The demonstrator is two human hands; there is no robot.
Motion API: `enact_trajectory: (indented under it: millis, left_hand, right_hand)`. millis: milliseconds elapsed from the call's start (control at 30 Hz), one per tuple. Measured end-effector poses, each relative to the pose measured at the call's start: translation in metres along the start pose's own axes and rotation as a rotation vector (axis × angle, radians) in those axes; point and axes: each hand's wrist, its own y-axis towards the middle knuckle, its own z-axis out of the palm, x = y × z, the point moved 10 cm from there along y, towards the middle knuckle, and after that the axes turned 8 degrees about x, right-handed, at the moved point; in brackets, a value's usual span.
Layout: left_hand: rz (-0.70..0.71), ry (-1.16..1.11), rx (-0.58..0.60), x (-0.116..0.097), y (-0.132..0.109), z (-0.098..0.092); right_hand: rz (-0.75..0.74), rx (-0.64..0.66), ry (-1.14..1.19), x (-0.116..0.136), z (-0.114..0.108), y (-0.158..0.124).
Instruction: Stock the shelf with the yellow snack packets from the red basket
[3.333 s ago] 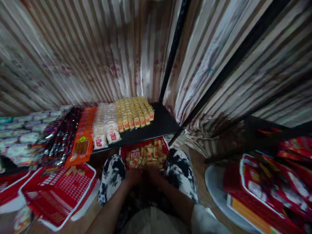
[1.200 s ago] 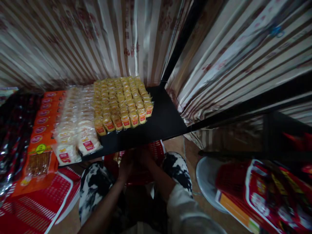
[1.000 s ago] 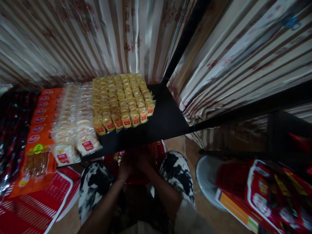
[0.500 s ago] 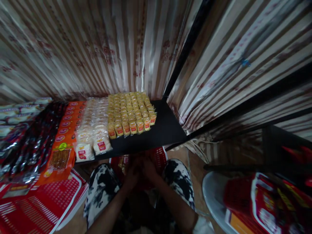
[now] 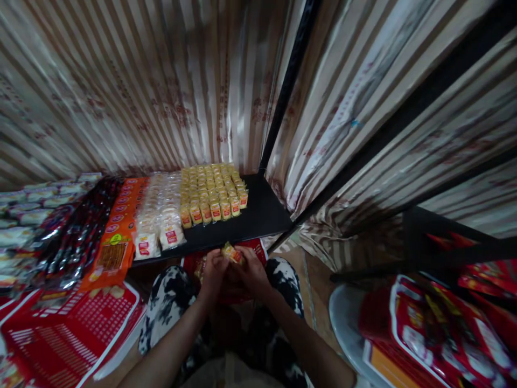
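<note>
Between my hands, just past the shelf's front edge, is a small yellow wrapped snack (image 5: 233, 254) with a red label. My left hand (image 5: 215, 269) pinches its left end with closed fingers, and my right hand (image 5: 252, 272) is closed around its right side. Below them, between my knees, a red basket (image 5: 258, 249) is partly hidden by the hands; some wrapped pieces show in it at the left. Rows of similar yellow wrapped snacks (image 5: 214, 191) stand upright on the black shelf (image 5: 262, 207) in front of me.
Left of the yellow rows lie white packets (image 5: 172, 234), orange snack packs (image 5: 111, 245) and dark shiny packs (image 5: 81, 231). A red basket (image 5: 89, 320) is at lower left. A pale round stool (image 5: 343, 312) holds red packages (image 5: 428, 323) at right. Striped curtains (image 5: 181, 81) and black poles (image 5: 288, 86) surround the shelf.
My hands have risen out of the basket's shadow toward the shelf edge, and the yellow wrapped snack now shows between them. The view has shifted slightly.
</note>
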Motion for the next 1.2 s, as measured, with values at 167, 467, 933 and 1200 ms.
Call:
enact_trajectory:
  millis: [167, 467, 933, 1200]
  left_hand:
    - [0.067, -0.097, 0.035, -0.036, 0.005, 0.01]
    - [0.207, 0.119, 0.21, -0.104, 0.027, 0.041]
    - [0.539, 0.444, 0.146, -0.241, 0.175, 0.105]
    - [0.686, 1.26, 0.203, -0.253, 0.219, 0.131]
  right_hand:
    - [-0.029, -0.004, -0.028, 0.026, -0.014, 0.004]
    - [0.021, -0.094, 0.348, -0.011, -0.043, 0.031]
    - [-0.038, -0.393, 0.387, -0.041, -0.18, 0.203]
    - [0.112, -0.46, 0.191, -0.095, -0.178, 0.293]
